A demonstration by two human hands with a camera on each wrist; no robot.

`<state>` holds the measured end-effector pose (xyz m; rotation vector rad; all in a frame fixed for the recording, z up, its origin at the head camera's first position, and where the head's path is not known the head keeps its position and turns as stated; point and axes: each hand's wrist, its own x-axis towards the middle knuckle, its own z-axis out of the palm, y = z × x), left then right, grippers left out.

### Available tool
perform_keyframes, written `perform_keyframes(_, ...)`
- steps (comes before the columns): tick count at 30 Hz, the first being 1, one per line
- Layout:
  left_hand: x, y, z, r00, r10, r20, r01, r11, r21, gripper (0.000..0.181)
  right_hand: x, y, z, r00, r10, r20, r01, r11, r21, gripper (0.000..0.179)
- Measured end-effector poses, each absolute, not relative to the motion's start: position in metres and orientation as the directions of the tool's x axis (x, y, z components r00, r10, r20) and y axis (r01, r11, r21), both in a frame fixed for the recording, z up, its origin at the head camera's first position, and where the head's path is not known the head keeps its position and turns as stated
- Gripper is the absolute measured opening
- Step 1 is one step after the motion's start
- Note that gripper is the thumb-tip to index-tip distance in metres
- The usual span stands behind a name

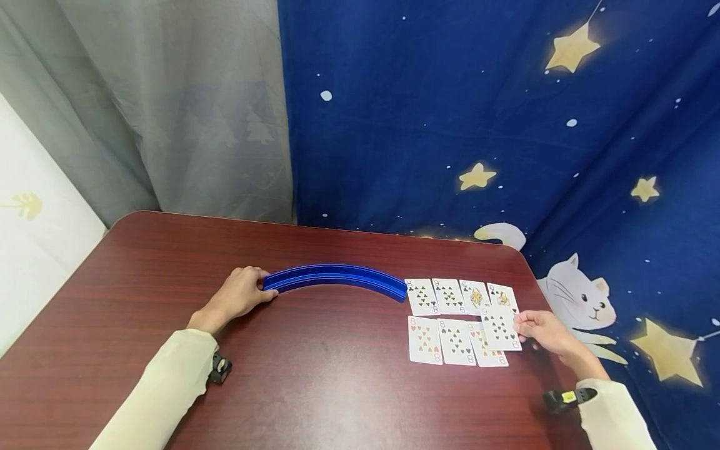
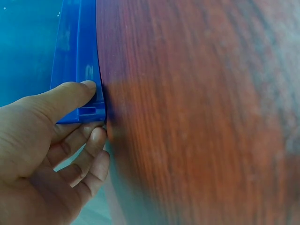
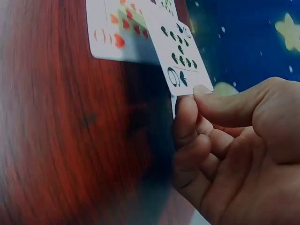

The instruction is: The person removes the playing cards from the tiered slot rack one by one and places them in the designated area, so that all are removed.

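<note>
A long blue curved plastic rack [image 1: 337, 273] with grooves along its length lies on the table. At its left end my left hand [image 1: 240, 295] pinches it; the left wrist view shows the thumb on the top of the rack [image 2: 82, 51] and fingers at its end. On the right, my right hand [image 1: 544, 331] pinches the nine of spades playing card [image 1: 499, 328] by its lower right corner, thumb on the face. This card [image 3: 180, 56] is held above the others, hiding part of a red hearts card [image 1: 488, 357] and the rows' right side.
Playing cards lie face up in two rows. The upper row has a clubs card [image 1: 422, 297] close to the rack's right end and picture cards [image 1: 475, 295]; the lower starts with the eight of hearts [image 1: 425, 340]. A curtain [image 1: 394, 125] hangs behind the table [image 1: 315, 375].
</note>
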<state>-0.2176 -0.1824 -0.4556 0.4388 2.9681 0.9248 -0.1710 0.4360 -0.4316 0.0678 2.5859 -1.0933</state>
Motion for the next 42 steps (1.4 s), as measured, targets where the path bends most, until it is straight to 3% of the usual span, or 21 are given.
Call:
perform_keyframes(17, -0.216, -0.182, -0.458, -0.961, 0.264, 0.084, 0.265, 0.782, 0.564, 0.017, -0.158, 0.477, -0.431, -0.908, -0.067, -0.413, 0.234, 0.735, -0.636, 0.015)
perform_keyframes(27, -0.216, -0.182, -0.456, -0.96, 0.267, 0.081, 0.266, 0.784, 0.56, 0.017, -0.158, 0.471, -0.429, -0.903, 0.017, -0.429, 0.277, 0.787, -0.552, 0.011)
perform_keyframes(42, -0.218, -0.183, -0.453, -0.96, 0.272, 0.063, 0.26, 0.791, 0.553, 0.018, -0.162, 0.463, -0.422, -0.893, -0.01, -0.449, 0.269, 0.789, -0.552, 0.007)
